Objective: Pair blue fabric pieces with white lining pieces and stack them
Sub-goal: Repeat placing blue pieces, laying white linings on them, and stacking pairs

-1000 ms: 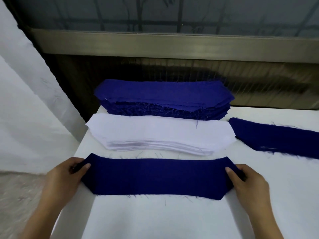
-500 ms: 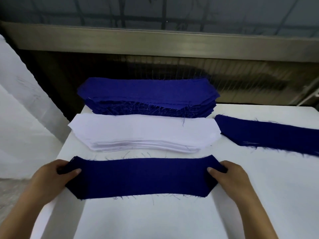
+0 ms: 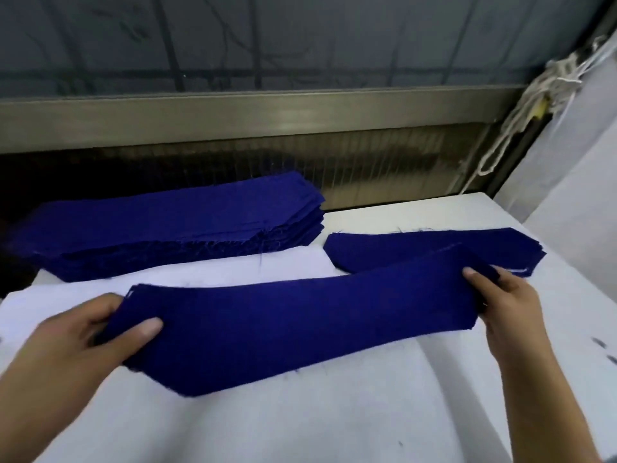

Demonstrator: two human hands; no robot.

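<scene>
A long blue fabric piece (image 3: 293,325) is lifted off the white table (image 3: 334,412), stretched between my hands. My left hand (image 3: 83,342) pinches its left end, thumb on top. My right hand (image 3: 504,295) grips its right end, held higher and over the small stack of paired blue pieces (image 3: 417,248) at the right. A thick pile of blue pieces (image 3: 173,225) lies at the back left. The stack of white lining pieces (image 3: 200,275) lies in front of that pile, partly hidden by the held piece.
A metal window ledge (image 3: 267,118) and dark grille run behind the table. White cloth and a knotted cord (image 3: 521,105) hang at the right. The table's right edge is near the paired stack. Small dark thread bits lie at the right of the table.
Both hands have lifted the blue piece off the table and carried it to the right, its right end now over the paired stack. The camera view has swung right.
</scene>
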